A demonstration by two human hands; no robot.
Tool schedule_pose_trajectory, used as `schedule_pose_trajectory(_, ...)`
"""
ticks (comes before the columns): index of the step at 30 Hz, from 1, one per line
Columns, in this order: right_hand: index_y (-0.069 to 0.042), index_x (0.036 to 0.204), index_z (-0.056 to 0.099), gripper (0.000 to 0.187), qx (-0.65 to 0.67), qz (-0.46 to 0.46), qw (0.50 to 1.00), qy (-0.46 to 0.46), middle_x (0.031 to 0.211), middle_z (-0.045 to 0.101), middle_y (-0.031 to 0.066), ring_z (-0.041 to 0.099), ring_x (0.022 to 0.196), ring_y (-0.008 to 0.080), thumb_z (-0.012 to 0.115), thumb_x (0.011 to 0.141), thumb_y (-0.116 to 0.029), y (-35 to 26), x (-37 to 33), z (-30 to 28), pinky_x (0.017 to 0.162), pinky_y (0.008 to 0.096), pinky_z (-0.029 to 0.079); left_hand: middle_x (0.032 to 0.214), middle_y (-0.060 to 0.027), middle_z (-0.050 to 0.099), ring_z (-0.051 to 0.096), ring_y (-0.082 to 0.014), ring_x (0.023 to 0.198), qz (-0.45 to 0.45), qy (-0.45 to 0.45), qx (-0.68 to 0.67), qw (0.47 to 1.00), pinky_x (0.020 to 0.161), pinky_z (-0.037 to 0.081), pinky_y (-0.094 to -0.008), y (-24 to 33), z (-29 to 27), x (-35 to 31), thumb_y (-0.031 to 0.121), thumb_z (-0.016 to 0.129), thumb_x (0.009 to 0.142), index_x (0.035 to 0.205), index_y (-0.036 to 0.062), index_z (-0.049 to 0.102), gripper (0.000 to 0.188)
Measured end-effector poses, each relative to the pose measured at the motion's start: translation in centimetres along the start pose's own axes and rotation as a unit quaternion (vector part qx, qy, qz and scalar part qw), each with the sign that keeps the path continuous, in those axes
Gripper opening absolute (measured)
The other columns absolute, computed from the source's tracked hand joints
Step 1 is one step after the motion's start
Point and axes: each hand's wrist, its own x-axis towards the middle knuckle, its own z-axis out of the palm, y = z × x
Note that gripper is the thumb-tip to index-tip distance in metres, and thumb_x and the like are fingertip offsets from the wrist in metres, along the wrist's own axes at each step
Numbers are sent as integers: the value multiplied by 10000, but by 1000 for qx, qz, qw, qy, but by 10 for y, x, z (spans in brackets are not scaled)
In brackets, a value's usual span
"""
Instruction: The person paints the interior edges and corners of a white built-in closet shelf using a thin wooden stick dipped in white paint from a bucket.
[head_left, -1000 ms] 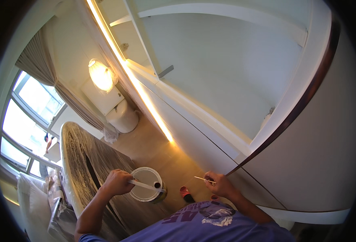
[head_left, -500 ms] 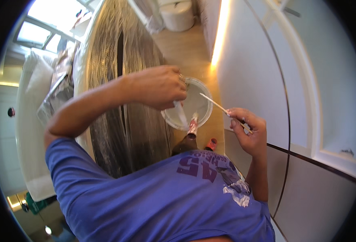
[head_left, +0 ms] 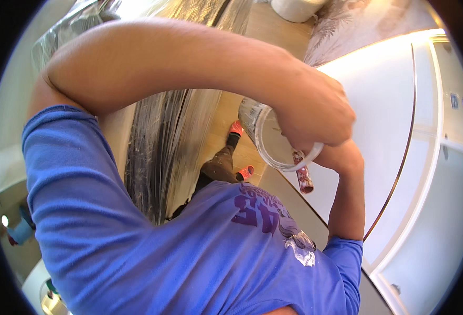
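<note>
My left arm reaches across my front, and my left hand (head_left: 320, 113) is closed at the rim of a translucent plastic bucket (head_left: 263, 142), which hangs tilted below the fist. The exact grip is hidden behind my knuckles. A hollow reddish tube, smeared with white (head_left: 304, 179), sticks out over the bucket's near rim. My right hand (head_left: 340, 156) is just behind my left, near the white wall panel. Only its wrist side shows; its fingers and whatever they hold are hidden.
Furniture wrapped in clear plastic film (head_left: 163, 142) stands on my left. White panels (head_left: 378, 131) with a dark seam and a glowing light strip (head_left: 378, 52) line the right. A white round container (head_left: 296, 8) stands ahead on the wooden floor (head_left: 273, 47). My feet in red footwear (head_left: 246, 172) are below.
My left hand has moved right and up toward the panel, bringing the bucket along, now tilted. My right hand has moved up behind it; the thin stick it held is out of sight.
</note>
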Motion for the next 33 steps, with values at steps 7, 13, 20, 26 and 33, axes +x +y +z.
schedule_pose_trajectory(7, -112, 1165, 772, 371, 142, 251, 955, 64, 1137, 775, 19, 700, 1078, 95, 855, 812, -190, -50, 51, -2, 905, 274, 562, 733, -183, 698, 687, -353, 682, -16, 63, -19, 998, 634, 546, -472, -2, -15, -24, 92, 715, 720, 801, -4, 762, 134)
schedule_pose_trajectory(13, -101, 1104, 782, 332, 161, 308, 933, 94, 1080, 784, 27, 730, 963, 104, 873, 788, -150, -67, 61, -13, 834, 269, 577, 692, -181, 674, 669, -353, 650, -16, 91, -18, 996, 607, 530, -464, -5, -21, -30, 79, 713, 701, 753, -17, 738, 111)
schedule_pose_trajectory(20, -76, 1052, 792, 261, -37, -24, 997, 64, 1007, 782, 80, 739, 930, 212, 813, 795, -39, 7, 11, -21, 785, 337, 576, 644, -178, 645, 647, -353, 614, -17, 112, -17, 993, 577, 512, -454, -10, -24, -33, 63, 711, 679, 697, -32, 710, 97)
schedule_pose_trajectory(26, -20, 917, 765, 167, -18, -75, 986, 150, 933, 774, 130, 744, 781, 261, 720, 798, 88, -12, -21, -60, 670, 346, 570, 605, -183, 615, 610, -352, 559, -20, 98, -32, 995, 542, 484, -446, -17, -26, -27, 37, 704, 653, 653, -46, 681, 86)
schedule_pose_trajectory(33, 4, 882, 743, 182, -20, -63, 983, 171, 1017, 789, 135, 778, 865, 266, 685, 796, 154, 0, -50, -69, 725, 336, 614, 627, -218, 620, 622, -380, 571, -85, 49, 8, 995, 545, 490, -457, -26, -28, -22, 57, 673, 662, 676, -45, 707, 108)
